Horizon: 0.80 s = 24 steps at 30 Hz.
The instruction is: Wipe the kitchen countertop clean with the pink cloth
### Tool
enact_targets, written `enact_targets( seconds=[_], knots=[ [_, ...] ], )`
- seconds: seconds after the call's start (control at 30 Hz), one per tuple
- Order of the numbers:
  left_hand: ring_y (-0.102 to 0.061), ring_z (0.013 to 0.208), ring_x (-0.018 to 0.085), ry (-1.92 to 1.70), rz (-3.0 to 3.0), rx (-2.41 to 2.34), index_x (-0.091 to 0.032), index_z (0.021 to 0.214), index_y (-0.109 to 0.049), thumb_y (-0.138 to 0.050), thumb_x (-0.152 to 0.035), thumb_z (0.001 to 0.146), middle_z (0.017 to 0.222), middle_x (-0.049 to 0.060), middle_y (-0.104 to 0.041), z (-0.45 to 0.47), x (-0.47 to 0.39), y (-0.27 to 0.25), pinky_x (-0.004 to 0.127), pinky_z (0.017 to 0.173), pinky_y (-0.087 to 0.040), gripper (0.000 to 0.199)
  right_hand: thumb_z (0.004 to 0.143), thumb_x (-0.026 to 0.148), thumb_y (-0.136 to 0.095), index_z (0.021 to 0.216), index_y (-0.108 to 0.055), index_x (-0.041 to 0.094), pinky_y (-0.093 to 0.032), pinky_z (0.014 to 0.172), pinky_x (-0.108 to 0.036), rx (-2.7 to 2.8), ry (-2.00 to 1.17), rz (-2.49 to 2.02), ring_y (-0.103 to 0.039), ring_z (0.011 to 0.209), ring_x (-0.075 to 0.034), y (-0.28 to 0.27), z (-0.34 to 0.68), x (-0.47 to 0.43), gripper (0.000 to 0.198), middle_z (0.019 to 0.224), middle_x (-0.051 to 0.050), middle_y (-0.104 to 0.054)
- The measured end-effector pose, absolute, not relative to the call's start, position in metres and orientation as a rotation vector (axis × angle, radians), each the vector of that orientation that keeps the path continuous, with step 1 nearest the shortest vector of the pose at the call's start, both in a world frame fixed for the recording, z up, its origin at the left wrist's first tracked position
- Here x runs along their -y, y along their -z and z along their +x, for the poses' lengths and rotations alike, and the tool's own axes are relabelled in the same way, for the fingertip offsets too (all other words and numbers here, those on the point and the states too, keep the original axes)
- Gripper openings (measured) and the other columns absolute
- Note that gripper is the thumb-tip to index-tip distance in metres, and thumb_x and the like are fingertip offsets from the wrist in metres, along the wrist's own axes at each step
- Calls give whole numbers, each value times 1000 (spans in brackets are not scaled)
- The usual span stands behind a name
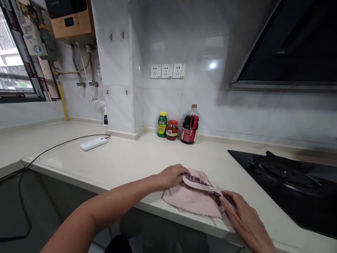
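A pale pink cloth [193, 198] with a darker purple patterned part lies partly folded near the front edge of the white countertop [126, 165]. My left hand [173, 175] grips its upper left fold, fingers closed over the fabric. At the cloth's right end, my right hand [240, 214] pinches the edge between thumb and fingers. The upper layer is raised a little between both hands, while the lower layer rests on the counter. Some of my left fingertips are hidden by the fabric.
Against the back wall stand a green bottle with a yellow cap [162, 124], a red-lidded jar [172, 130] and a large dark sauce bottle [190, 126]. A black gas stove [284, 179] is at right. A white power bank [94, 144] with a black cable lies left.
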<state>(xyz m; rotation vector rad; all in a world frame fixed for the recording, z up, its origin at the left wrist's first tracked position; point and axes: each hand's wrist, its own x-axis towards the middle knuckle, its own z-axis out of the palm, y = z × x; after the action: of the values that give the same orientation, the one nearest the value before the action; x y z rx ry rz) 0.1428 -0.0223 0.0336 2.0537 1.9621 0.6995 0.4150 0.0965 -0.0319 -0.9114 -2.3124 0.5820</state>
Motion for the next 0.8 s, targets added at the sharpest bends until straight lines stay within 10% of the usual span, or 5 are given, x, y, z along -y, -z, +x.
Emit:
enact_targets(
  seconds=[0.13,0.3,0.47,0.8],
  knots=[
    [-59,121,29,-710,2007,-1992,-21,141,-55,-71,-40,82,130,13,-61,129,24,-36,36,102,-48,64,87,77,-49,145,-48,30,-38,108,-60,2365,-438,-831,-43,138,-39,33,407,-98,75,155,-12,-42],
    [-53,125,37,-769,1871,-2013,-26,124,-67,-88,-35,61,120,11,-63,140,11,-33,49,110,-38,67,91,66,-45,117,-66,28,-53,87,-40,2441,-613,-767,-65,106,-29,12,397,-104,51,116,-7,-70],
    [-65,97,23,-1070,1632,-1944,-21,96,-71,-72,-31,77,95,2,-70,130,3,-37,36,93,-48,21,89,64,-50,97,-67,26,-50,69,-31,2349,-765,-707,-66,82,-25,-27,375,-120,42,90,-2,-72],
    [-63,81,16,-1491,1076,-1992,-18,110,-64,-55,-53,97,100,7,-68,76,17,-26,33,75,-53,39,89,53,-41,98,-66,20,-47,79,-40,2180,-525,-970,-62,90,-28,-29,330,-141,43,103,-12,-67]
  ],
)
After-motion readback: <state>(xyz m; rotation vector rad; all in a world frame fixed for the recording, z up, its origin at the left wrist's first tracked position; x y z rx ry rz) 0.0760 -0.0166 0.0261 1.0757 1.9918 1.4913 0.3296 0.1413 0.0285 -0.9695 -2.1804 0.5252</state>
